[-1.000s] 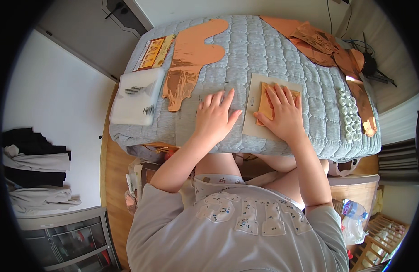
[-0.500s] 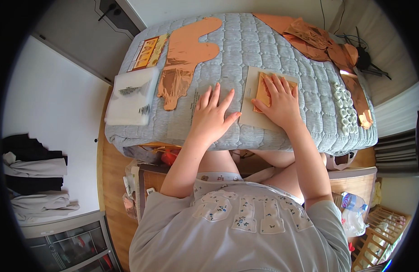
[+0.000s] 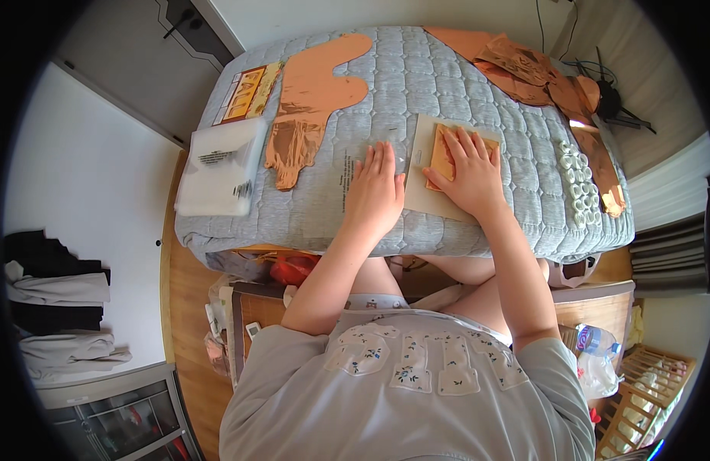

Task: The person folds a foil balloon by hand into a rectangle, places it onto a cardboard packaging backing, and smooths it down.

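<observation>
— Looking down through the head camera, I see both hands flat on the grey quilted cover (image 3: 447, 69) of the desk. What do you make of the right one?

— My right hand (image 3: 468, 173) lies spread, palm down, pressing a small copper-coloured foil piece (image 3: 441, 150) onto a pale rectangular card (image 3: 424, 201) near the front edge.

— And the left?

— My left hand (image 3: 375, 194) is open too, fingers together, resting on a clear plastic sheet (image 3: 339, 180) just beside the card. A long copper foil cut-out (image 3: 312, 100) lies further left, with a white translucent bag (image 3: 220, 165) at the desk's left end.
</observation>
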A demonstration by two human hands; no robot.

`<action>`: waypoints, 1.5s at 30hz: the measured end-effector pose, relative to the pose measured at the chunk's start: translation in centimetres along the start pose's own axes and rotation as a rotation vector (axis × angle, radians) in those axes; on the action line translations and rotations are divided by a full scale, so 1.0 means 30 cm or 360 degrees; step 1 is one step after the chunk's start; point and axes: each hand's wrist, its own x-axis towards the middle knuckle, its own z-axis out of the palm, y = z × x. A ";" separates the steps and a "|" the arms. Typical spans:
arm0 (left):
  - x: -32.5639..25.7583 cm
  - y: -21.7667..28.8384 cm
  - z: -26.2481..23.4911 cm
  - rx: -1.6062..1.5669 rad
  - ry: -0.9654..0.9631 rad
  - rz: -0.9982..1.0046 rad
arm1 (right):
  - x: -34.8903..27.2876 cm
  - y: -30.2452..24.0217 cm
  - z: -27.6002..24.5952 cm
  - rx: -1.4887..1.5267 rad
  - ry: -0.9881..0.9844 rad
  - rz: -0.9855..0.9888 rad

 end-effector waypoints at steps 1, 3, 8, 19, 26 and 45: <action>0.001 0.002 0.001 -0.0001 0.0001 0.0002 | -0.001 0.001 0.001 0.0005 0.0004 0.0006; 0.002 0.006 0.003 0.0052 -0.0045 -0.0003 | 0.000 0.003 0.001 0.0006 0.0011 0.0000; 0.023 0.043 -0.006 0.0032 -0.0023 -0.0052 | 0.000 0.003 -0.001 0.0036 0.0029 -0.0001; 0.125 0.078 0.065 0.0213 0.0079 -0.0115 | -0.019 0.014 0.010 0.0040 0.0066 -0.0068; 0.143 0.052 0.071 0.0057 0.0056 -0.0014 | -0.022 0.018 0.005 0.0031 0.0065 -0.0045; 0.012 -0.001 -0.052 -0.0296 -0.0136 -0.0031 | -0.023 0.019 0.015 0.0003 0.0042 -0.0030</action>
